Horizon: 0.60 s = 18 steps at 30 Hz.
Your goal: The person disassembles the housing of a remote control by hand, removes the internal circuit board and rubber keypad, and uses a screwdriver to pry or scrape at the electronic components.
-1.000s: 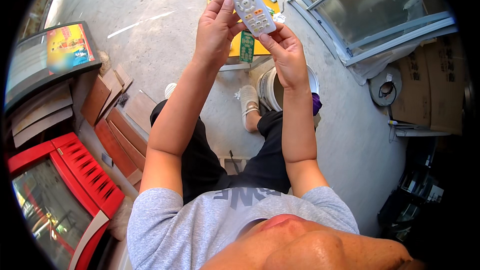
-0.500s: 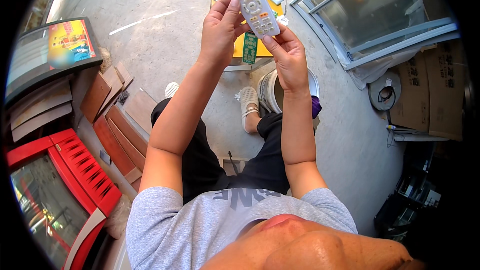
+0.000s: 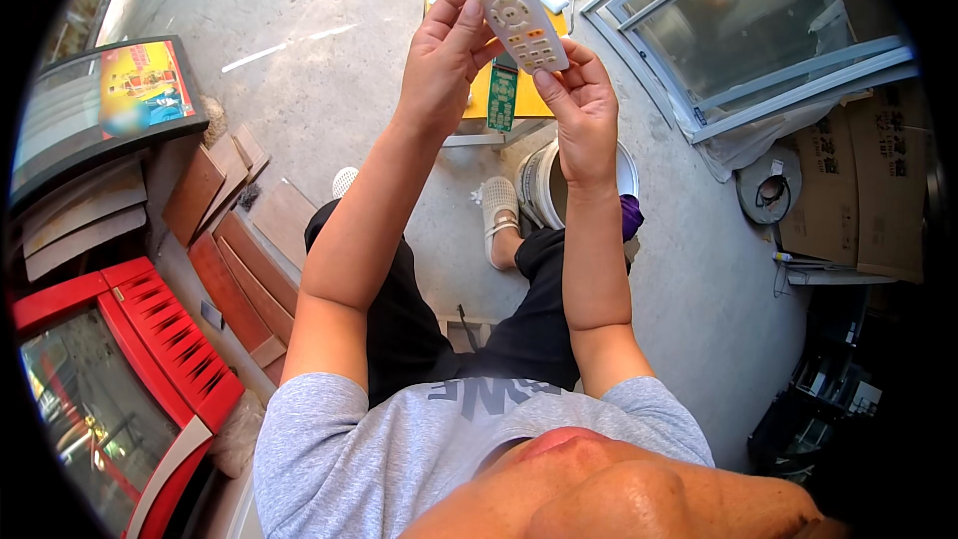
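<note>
Both my hands are raised over a small yellow table (image 3: 481,100), holding a white remote control front cover (image 3: 518,24) with a large rectangular window and rows of button openings, some orange and others pale. My left hand (image 3: 439,65) pinches its left edge, thumb on the face. At the lower right corner, my right hand (image 3: 581,105) grips it between thumb and fingers. A green circuit board (image 3: 502,98) shows just below the cover, at the table's near edge; its upper end is partly hidden.
A white bucket (image 3: 540,187) with purple cloth (image 3: 632,216) stands by my right leg. Framed glass panels (image 3: 758,40) and cardboard boxes (image 3: 848,180) are on the right. Wood boards (image 3: 244,274), a red-framed cabinet (image 3: 170,339) and a display cooler (image 3: 100,105) line the left.
The cover has shifted slightly up and right, and its face is tilted differently. My right hand has moved a little with it; both hands keep their hold.
</note>
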Motion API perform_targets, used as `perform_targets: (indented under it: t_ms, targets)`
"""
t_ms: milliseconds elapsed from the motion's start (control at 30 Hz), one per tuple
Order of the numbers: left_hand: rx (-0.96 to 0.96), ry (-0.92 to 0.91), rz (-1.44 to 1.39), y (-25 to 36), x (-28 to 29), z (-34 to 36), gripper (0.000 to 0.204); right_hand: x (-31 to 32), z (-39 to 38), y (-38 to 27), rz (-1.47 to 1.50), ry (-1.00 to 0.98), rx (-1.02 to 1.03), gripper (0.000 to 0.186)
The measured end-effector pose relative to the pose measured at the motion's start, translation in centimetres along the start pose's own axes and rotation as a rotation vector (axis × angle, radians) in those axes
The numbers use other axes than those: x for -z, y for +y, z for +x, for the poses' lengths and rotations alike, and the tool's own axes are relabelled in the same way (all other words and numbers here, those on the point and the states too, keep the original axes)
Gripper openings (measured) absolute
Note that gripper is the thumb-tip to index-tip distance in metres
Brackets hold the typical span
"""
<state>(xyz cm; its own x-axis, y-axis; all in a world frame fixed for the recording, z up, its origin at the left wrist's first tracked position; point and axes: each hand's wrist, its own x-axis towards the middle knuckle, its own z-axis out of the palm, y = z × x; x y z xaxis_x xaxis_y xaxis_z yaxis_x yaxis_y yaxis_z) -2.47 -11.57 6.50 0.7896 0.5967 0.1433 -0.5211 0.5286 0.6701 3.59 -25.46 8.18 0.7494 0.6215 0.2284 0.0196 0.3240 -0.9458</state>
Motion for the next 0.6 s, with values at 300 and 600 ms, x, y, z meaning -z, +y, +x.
perform_targets:
  t_ms: [300,600]
  targets:
    - [0.000,-0.042,-0.067,0.2,0.1,0.1,0.030,0.2,0.0,0.4,-0.076,-0.032,0.048,0.026]
    - [0.008,-0.097,-0.120,0.2,0.5,0.3,0.031,-0.1,-0.2,-1.0,0.175,-0.080,-0.168,0.039]
